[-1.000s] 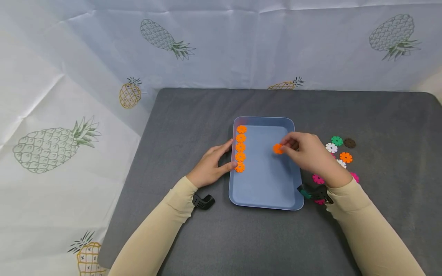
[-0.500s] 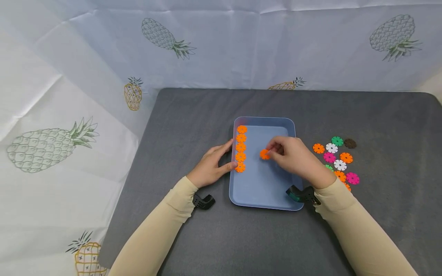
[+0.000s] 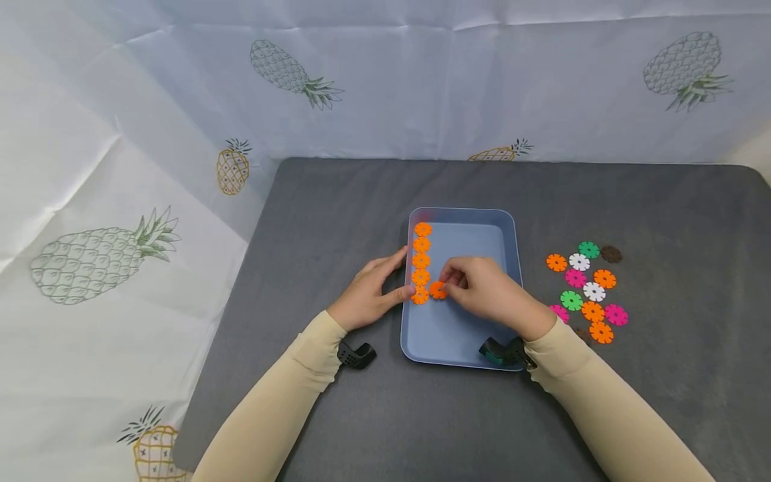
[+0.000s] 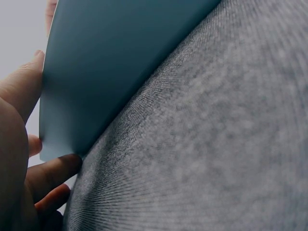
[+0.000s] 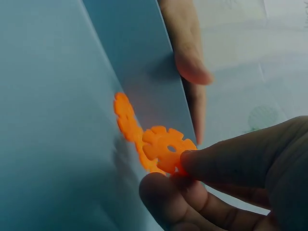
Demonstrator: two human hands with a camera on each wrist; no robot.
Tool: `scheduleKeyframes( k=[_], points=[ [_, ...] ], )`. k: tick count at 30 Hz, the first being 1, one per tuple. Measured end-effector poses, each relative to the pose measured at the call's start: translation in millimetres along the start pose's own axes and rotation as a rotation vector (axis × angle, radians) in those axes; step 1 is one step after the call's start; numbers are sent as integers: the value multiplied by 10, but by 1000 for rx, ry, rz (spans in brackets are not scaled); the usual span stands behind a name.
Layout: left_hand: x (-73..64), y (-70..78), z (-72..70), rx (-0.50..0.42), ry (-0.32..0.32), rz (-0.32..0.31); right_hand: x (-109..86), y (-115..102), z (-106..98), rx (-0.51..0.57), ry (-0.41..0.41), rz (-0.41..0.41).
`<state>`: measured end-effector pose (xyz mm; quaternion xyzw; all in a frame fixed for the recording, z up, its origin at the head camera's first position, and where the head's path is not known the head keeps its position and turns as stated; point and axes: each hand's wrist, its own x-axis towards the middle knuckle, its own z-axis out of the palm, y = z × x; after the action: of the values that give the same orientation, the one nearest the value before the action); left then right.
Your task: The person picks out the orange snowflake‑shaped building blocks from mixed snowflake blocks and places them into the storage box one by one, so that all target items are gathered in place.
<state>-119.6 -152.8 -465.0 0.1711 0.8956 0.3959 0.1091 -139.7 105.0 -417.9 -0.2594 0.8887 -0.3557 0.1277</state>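
A blue rectangular tray (image 3: 446,338) lies on the dark table. Down its left inner side runs a line of several orange notched plastic discs (image 3: 421,261). My right hand (image 3: 484,289) pinches another orange disc (image 3: 438,290) between thumb and fingers, just right of the lowest one in that line. In the right wrist view, this pinched disc (image 5: 166,147) is tilted, with its center hole showing. My left hand (image 3: 370,292) rests against the tray's left wall, its thumb over the rim and its fingers extended along the outside. The left wrist view shows the tray's outer wall (image 4: 110,62) beside those fingers.
Right of the tray, loose discs lie spread on the grey cloth-covered table (image 3: 337,201): orange (image 3: 605,278), pink (image 3: 616,314), white (image 3: 593,291), green (image 3: 571,300) and brown (image 3: 611,254). My right forearm partly covers the nearest ones. A pineapple-print sheet (image 3: 391,87) hangs behind.
My right hand has carried the orange disc leftward and toward me across the tray, up to the line. More loose discs show on the right. My left hand has stayed put.
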Motion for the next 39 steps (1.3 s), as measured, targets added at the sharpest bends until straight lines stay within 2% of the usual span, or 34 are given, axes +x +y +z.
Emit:
scheduleKeyframes(
  k=[11,18,28,39],
  points=[
    [1,9,-25,-8,-2,11,27,-45,85,23,-59,-25],
    [5,10,-25,-10,-2,5,55,-51,94,33,-134,-11],
    [-2,5,-16,-3,-9,0,100,-36,161,16,-257,-47],
    [-13,10,-24,-20,-16,0,139,-94,207,-28,-269,-30]
  ],
)
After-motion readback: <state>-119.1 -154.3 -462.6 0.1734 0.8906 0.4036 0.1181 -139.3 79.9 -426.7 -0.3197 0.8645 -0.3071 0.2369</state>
